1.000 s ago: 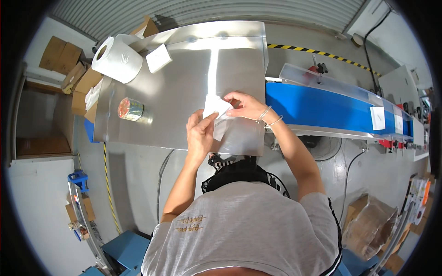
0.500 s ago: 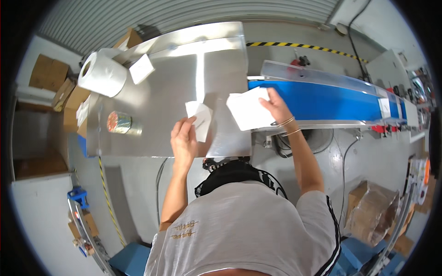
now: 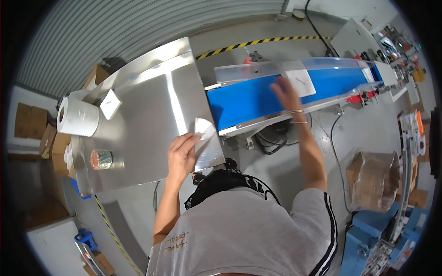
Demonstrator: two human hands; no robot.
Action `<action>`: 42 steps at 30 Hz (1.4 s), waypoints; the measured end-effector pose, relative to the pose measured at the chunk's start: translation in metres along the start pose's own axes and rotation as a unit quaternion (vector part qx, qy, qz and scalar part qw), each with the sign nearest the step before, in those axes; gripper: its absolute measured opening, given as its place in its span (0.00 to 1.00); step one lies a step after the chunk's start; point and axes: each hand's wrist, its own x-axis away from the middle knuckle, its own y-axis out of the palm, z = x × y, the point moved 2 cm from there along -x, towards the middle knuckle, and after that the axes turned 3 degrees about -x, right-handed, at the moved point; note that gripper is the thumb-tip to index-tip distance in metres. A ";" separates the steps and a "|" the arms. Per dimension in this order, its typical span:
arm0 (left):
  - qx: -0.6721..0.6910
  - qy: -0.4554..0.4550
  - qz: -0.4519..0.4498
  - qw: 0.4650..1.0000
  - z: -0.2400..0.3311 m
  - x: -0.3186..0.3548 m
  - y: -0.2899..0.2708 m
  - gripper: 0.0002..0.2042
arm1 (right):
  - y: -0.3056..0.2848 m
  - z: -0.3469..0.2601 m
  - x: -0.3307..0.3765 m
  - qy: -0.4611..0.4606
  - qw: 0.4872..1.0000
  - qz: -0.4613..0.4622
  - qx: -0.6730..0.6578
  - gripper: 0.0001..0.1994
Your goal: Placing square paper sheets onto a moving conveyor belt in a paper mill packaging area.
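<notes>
The left hand pinches a small white folded paper packet at the near right corner of the shiny steel surface; the right hand, released and spread, rests beside a flat white square packet lying on the blue conveyor belt. Judging by this, one packet is placed and the held one likely needs carrying across. A white paper roll, tape roll and white square label sit left.
</notes>
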 end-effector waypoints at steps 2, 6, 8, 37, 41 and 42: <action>0.134 -0.012 -0.073 0.988 0.014 -0.014 0.012 0.12 | 0.039 -0.050 0.029 0.079 0.942 -0.198 -0.259 0.22; 0.273 -0.140 -0.137 0.942 0.024 -0.045 0.038 0.11 | 0.078 -0.091 0.067 0.178 0.774 -0.364 -0.486 0.20; 0.325 -0.210 -0.161 0.908 0.006 -0.059 0.060 0.14 | 0.076 -0.089 0.074 0.174 0.813 -0.310 -0.462 0.16; 0.211 -0.046 -0.022 0.976 -0.053 0.029 0.103 0.11 | 0.039 -0.076 0.145 0.007 0.984 0.118 0.131 0.16; 0.243 -0.019 -0.062 0.968 -0.067 0.032 0.102 0.12 | 0.061 -0.080 0.184 0.117 0.982 0.108 0.098 0.12; 0.234 0.014 -0.064 0.970 -0.064 0.032 0.103 0.12 | 0.066 -0.075 0.201 0.124 0.979 0.106 0.122 0.11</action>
